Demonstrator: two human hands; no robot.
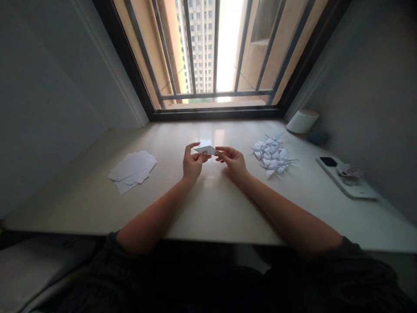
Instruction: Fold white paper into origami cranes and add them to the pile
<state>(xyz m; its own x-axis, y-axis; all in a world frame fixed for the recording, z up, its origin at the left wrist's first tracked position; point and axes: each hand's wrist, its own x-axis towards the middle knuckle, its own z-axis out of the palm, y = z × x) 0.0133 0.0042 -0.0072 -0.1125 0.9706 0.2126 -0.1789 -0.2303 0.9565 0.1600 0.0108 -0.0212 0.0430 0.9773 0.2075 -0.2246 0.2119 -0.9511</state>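
Note:
Between my two hands is a small folded piece of white paper [206, 150], diamond-shaped and held just above the tabletop. My left hand [193, 161] pinches its left side and lower edge, thumb on top, with the index finger raised behind. At the right corner, the fingertips of my right hand [233, 160] close on the paper. Off to the left lies a loose stack of white paper sheets [133, 167]. To the right is a heap of folded white paper cranes [272, 154], with thin pointed ends sticking out.
The pale tabletop [208, 208] runs up to a barred window [215, 93]. A white cylindrical object [302, 121] stands in the back right corner beside a dark rounded item [317, 138]. A phone [355, 189] with a ring-like grip lies at the right edge.

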